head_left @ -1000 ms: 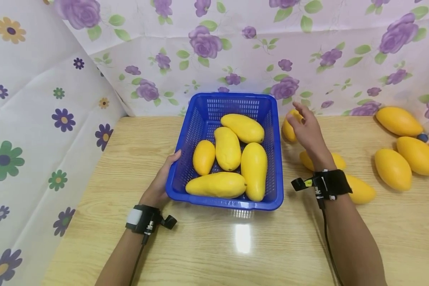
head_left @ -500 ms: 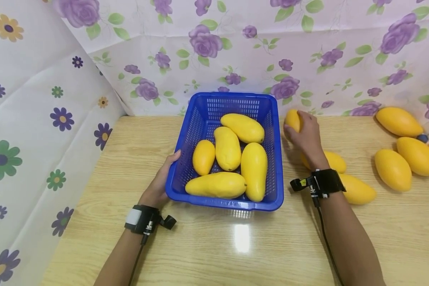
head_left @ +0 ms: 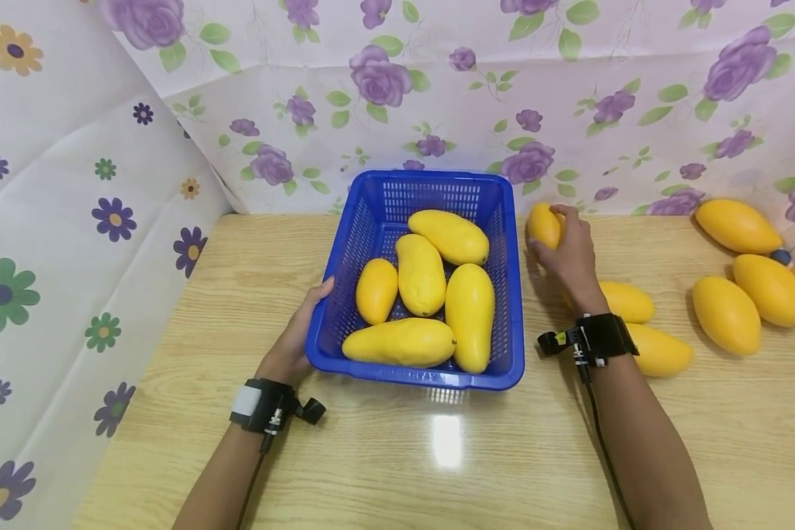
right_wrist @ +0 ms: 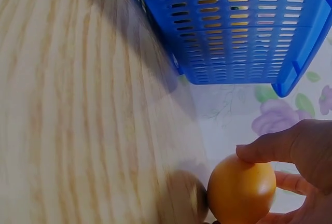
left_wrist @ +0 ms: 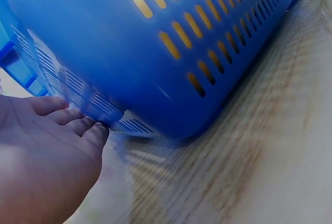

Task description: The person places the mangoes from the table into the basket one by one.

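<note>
A blue slotted basket (head_left: 518, 324) stands on the table in the head view. Several yellow mangoes lie in it, among them a long one (head_left: 400, 343) along the near side. My left hand (head_left: 294, 338) rests against its left wall, thumb tip at the rim. In the left wrist view, the extended fingers (left_wrist: 93, 136) touch the slotted plastic. To the right of the basket, my right hand (head_left: 573, 258) grips a small orange-yellow mango (head_left: 542, 225) between thumb and fingers. The right wrist view shows this mango (right_wrist: 241, 193) low by the table, the thumb on one side; some fingers are partly hidden.
Two mangoes, one farther back (head_left: 628, 302) and one nearer (head_left: 662, 350), lie partly behind my right wrist. At the right stand more: a back mango (head_left: 737, 225), a front mango (head_left: 726, 315) and a right mango (head_left: 773, 289). Flowered cloth (head_left: 437, 110) backs the table.
My right hand has come down onto the small mango and its fingers have closed round it. The left hand and the basket have stayed in place.
</note>
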A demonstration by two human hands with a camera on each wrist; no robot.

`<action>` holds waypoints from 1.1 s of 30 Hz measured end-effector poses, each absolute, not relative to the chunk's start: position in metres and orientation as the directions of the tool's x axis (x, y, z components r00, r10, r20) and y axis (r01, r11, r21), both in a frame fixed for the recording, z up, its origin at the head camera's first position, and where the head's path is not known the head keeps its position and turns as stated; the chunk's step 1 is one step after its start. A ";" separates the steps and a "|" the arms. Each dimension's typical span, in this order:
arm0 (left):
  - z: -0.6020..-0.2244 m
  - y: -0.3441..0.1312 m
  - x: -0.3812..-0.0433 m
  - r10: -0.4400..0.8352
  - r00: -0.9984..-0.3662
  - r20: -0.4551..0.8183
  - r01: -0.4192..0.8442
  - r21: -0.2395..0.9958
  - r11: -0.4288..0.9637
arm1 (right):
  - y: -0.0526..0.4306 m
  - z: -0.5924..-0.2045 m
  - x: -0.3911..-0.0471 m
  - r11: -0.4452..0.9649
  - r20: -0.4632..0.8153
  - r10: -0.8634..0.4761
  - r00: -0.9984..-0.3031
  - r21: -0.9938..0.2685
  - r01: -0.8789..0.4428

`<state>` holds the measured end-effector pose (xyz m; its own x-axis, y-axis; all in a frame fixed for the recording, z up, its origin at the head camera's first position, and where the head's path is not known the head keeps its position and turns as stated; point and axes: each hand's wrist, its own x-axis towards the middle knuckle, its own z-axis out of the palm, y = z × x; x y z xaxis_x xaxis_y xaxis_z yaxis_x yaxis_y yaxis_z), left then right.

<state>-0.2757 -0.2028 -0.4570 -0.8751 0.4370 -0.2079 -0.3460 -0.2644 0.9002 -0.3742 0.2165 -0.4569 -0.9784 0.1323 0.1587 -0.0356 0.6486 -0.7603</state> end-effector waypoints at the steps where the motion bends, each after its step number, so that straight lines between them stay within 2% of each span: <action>1: -0.457 -0.203 -0.276 0.437 -0.875 -0.207 -0.345 0.901 -0.264 | 0.217 -0.456 -0.374 0.645 0.154 0.132 -0.979 -0.764 -0.033; 15: -0.457 -0.202 -0.276 0.454 -0.870 -0.189 -0.333 0.906 -0.261 | 0.222 -0.441 -0.372 0.541 -0.002 0.143 -0.990 -0.837 0.080; 25: -0.457 -0.202 -0.276 0.450 -0.874 -0.185 -0.326 0.909 -0.259 | 0.222 -0.410 -0.359 0.483 0.056 0.137 -0.989 -0.876 0.017; 33: -0.456 -0.202 -0.275 0.452 -0.874 -0.177 -0.322 0.908 -0.267 | 0.210 -0.380 -0.344 0.442 0.093 0.076 -0.993 -0.896 -0.051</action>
